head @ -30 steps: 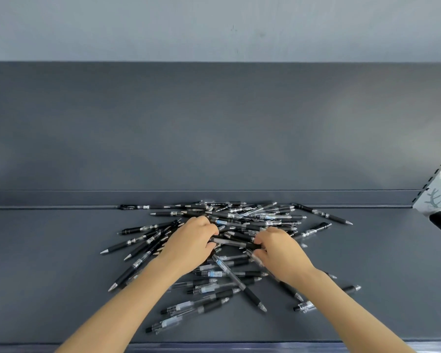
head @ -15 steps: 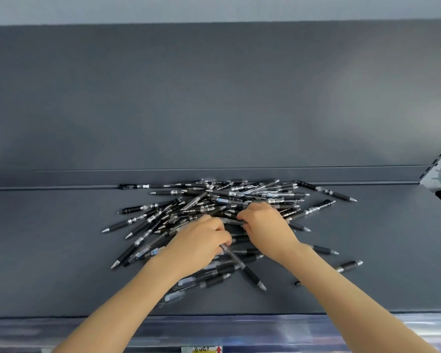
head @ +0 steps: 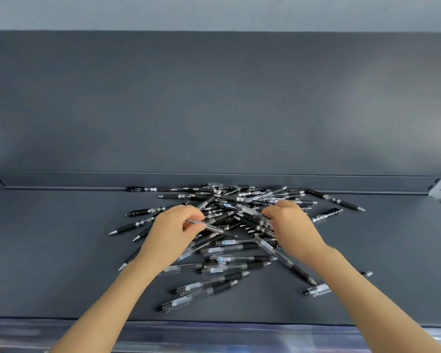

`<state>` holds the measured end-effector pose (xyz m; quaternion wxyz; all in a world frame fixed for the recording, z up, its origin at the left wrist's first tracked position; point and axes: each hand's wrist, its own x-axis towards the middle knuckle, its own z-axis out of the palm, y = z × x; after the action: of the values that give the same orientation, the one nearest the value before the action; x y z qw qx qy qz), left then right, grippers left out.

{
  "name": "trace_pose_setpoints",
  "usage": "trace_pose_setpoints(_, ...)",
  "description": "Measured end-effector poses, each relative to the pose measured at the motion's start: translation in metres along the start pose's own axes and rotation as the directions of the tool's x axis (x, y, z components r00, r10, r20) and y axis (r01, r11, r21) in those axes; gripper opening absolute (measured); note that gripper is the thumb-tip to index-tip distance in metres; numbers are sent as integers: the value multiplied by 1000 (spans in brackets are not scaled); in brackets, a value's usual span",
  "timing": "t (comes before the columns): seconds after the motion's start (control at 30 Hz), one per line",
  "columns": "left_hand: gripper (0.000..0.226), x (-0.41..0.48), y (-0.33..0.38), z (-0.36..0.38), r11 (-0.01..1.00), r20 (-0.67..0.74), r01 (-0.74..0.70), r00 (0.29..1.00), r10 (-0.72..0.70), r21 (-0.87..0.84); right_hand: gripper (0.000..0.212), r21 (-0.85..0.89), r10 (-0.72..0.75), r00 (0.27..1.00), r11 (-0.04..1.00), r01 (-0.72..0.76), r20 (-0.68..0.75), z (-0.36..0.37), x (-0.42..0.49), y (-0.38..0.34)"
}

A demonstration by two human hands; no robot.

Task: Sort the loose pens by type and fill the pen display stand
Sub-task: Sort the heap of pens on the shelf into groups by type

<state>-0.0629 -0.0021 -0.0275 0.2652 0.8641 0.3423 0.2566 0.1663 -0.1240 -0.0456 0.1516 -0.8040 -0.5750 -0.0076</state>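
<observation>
A heap of loose black and clear-barrelled pens (head: 239, 215) lay on a flat dark grey shelf (head: 61, 250), its far side touching the low raised lip (head: 61, 180) under the tall grey back panel (head: 214, 110). Wide stretches of shelf surface ran left and right of the heap. Nearer than the heap came a narrower band of shelf, then a clear plastic front strip (head: 214, 335) along the edge. One long black pen (head: 334, 202) strayed off the heap's right side, close to the lip.

Both hands were over the heap, apart from each other. The left hand (head: 173, 233), over the heap's left half, pinched a slim clear-barrelled pen (head: 211, 227) between thumb and fingers. The right hand (head: 290, 225), over the heap's right half, had its fingers curled down among the pens; whether it gripped one could not be told.
</observation>
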Motion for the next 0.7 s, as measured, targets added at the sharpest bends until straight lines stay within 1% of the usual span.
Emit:
trace_pose_setpoints(0.07, 11, 2, 6, -4, 968, -108, 117, 984, -143, -221, 27, 12, 33, 999, 999, -33, -22, -2, 8, -2)
trace_pose_setpoints(0.1, 15, 3, 10, -5, 928, -137, 156, 968, -212, -337, 23, 12, 37, 999, 999, -36, -28, -3, 13, -4)
trace_pose_setpoints(0.17, 20, 6, 16, -6, 808, -150, 210, 927, -343, -551, 23, 26, 22, 999, 999, -21, -23, -2, 25, -10)
trace_pose_setpoints(0.23, 18, 9, 18, -6, 712, -142, 237, 892, -429, -661, 24, 17, 3, 1000, 1000, -3, -1, 3, 33, -15)
trace_pose_setpoints(0.37, 13, 11, 20, -3, 606, -81, 237, 889, -450, -760, 18, -52, -19, 999, 998, 22, 47, 10, 40, -19)
trace_pose_setpoints(0.5, 13, 11, 20, -5, 611, -80, 226, 898, -432, -758, 14, -169, -35, 996, 984, 49, 88, 10, 43, -20)
trace_pose_setpoints(0.6, 11, 12, 15, -8, 623, -103, 216, 895, -435, -752, 20, -246, -47, 992, 967, 74, 113, 8, 45, -24)
trace_pose_setpoints(0.67, 8, 12, 13, -10, 626, -113, 208, 894, -434, -752, 17, -221, -24, 991, 974, 54, 135, 3, 44, -23)
trace_pose_setpoints(0.7, 7, 11, 12, -11, 627, -120, 205, 892, -435, -752, 13, -186, -5, 990, 982, 32, 144, 1, 44, -23)
